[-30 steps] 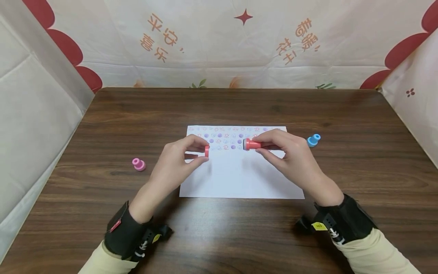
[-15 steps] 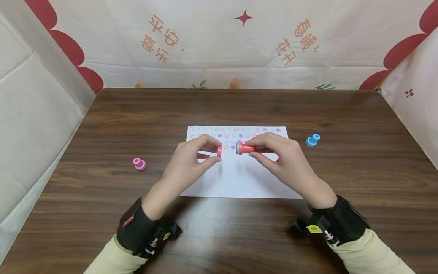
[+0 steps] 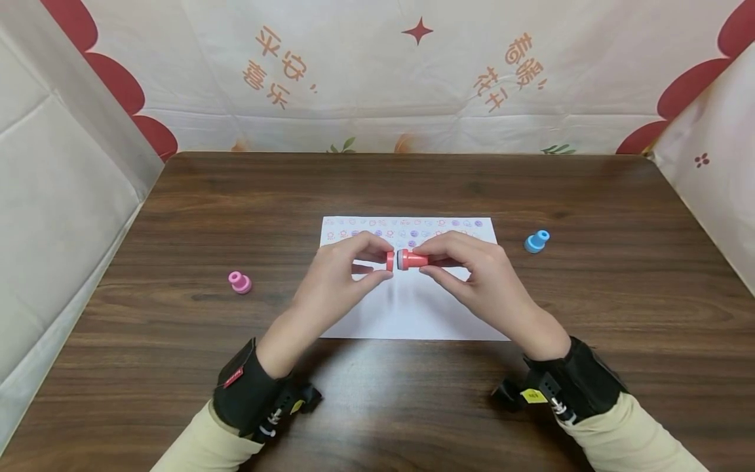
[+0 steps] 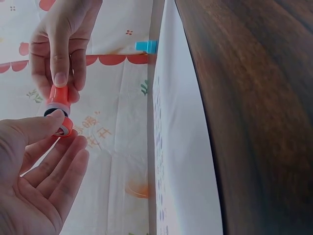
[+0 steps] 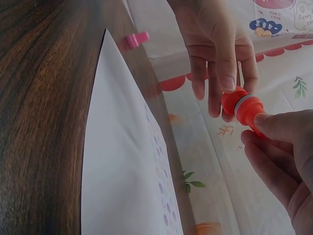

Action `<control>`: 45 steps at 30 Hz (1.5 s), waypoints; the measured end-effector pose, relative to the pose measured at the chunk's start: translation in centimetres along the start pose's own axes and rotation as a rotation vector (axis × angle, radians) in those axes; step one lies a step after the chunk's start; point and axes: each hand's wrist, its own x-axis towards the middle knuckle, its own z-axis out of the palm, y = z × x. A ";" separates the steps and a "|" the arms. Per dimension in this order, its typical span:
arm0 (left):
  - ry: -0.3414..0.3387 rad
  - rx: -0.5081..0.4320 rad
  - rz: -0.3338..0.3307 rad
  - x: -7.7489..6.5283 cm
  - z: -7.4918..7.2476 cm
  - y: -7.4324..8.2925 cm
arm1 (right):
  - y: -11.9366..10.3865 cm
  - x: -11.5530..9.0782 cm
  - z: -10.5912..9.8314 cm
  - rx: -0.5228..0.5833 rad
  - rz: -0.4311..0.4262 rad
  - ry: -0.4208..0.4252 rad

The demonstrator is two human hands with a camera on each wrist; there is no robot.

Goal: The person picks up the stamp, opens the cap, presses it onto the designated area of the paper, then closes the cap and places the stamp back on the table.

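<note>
Above the paper, my left hand (image 3: 339, 269) pinches a small red cap (image 3: 390, 261) between thumb and fingers. Facing it, my right hand (image 3: 480, 269) grips a red stamp (image 3: 413, 259) by its handle, the stamping end turned left toward the cap. In the head view a narrow gap shows between cap and stamp. The left wrist view has the cap (image 4: 65, 128) close to the dark end of the stamp (image 4: 58, 95). Under both hands lies a white sheet of paper (image 3: 407, 314), with rows of small red, blue and purple stamped prints along its far part.
A pink stamp (image 3: 240, 282) stands on the wooden table (image 3: 177, 367) to the left of the paper. To the right is a blue stamp (image 3: 537, 241). A white printed cloth (image 3: 366, 78) hangs behind the table's far edge.
My left hand has moved right with the cap, and my right hand has moved left with the red stamp. The gap between the two pieces has shrunk to a sliver.
</note>
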 end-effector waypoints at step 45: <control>0.046 -0.071 0.069 0.0 0.6 0.2 | -0.1 -0.1 0.4 0.027 -0.012 0.000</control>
